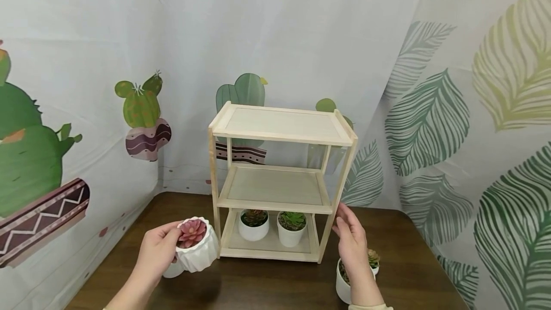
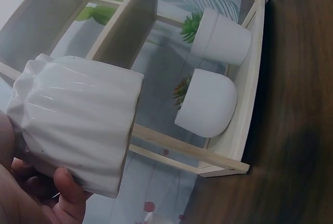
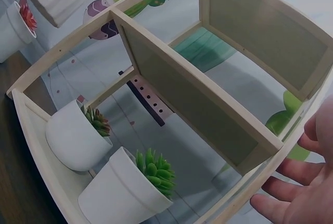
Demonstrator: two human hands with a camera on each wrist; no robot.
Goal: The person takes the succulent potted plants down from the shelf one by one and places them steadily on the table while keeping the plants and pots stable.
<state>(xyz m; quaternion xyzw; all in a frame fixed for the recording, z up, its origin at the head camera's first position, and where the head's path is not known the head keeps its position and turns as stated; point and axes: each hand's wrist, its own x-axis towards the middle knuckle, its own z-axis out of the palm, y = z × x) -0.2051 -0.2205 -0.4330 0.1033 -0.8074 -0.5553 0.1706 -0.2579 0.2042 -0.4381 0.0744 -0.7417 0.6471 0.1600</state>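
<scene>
White fluted pot [image 1: 202, 253] with a pink succulent [image 1: 192, 232], its left side gripped in the fingers of the left hand [image 1: 157, 249], tilts above the desk [image 1: 258, 288], just left of the wooden shelf [image 1: 275, 188]; two potted plants [image 1: 291, 236] stand low inside; the right hand [image 1: 352, 238], farther from the pot, extends relaxed fingers by the right post [image 1: 345, 171], holding nothing

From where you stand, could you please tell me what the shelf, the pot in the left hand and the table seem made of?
The shelf: probably matte wood, from its pale frame and dark knot-like marks. The pot: likely glazed ceramic, white with glossy highlights along its ridges. The table: streaky brown grain, fairly low-sheen; wood or laminate, unclear.
</scene>
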